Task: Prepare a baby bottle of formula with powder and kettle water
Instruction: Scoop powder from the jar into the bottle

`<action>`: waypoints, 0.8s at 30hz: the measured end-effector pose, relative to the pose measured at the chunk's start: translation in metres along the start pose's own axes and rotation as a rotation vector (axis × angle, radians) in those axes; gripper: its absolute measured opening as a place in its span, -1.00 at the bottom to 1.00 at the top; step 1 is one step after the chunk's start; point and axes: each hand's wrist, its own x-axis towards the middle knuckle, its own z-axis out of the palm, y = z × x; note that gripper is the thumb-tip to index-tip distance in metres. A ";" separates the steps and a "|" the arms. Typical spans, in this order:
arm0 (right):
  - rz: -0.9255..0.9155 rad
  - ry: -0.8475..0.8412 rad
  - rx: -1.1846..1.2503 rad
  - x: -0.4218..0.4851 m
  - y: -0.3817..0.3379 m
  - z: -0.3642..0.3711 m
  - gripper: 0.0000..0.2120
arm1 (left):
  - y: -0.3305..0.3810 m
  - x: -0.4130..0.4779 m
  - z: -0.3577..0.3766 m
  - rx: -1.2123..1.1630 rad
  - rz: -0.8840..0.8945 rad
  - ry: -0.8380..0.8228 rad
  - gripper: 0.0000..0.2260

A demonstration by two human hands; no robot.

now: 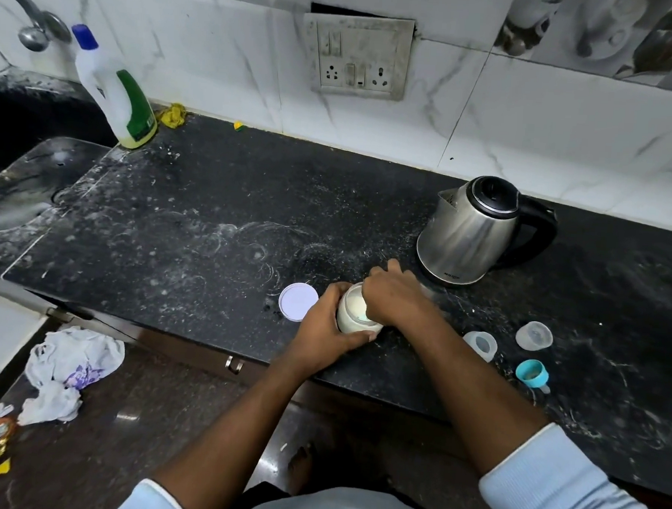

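An open jar of white formula powder (pixel 356 313) stands near the front edge of the black counter (pixel 211 224). My left hand (pixel 323 327) is wrapped around its side. My right hand (pixel 394 296) reaches into the jar's mouth from above, fingers pinched on a pale blue scoop (pixel 362 316) that is mostly hidden. The jar's white lid (pixel 298 301) lies flat just left of it. A steel kettle (pixel 472 230) with a black handle stands behind, lid shut. To the right are a teal-collared bottle (pixel 531 374), a clear cap (pixel 533 335) and a clear teat piece (pixel 480 344).
A sink (pixel 24 148) and tap (pixel 35 24) are at the far left, with a white and green detergent bottle (pixel 117 91) beside them. A switch socket (pixel 358 57) is on the tiled wall. Crumpled plastic bags (pixel 67 372) lie on the floor.
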 end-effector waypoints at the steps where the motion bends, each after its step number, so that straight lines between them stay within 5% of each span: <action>1: 0.003 -0.012 -0.002 0.001 -0.001 -0.001 -0.64 | -0.001 -0.001 0.001 -0.009 -0.001 0.004 -0.28; 12: -0.011 -0.013 -0.021 -0.003 -0.005 -0.006 -0.66 | -0.004 -0.003 0.006 0.007 0.015 0.073 -0.19; 24: -0.075 0.471 0.213 -0.087 0.002 -0.028 -0.79 | 0.017 -0.011 0.006 -0.095 0.169 0.273 -0.28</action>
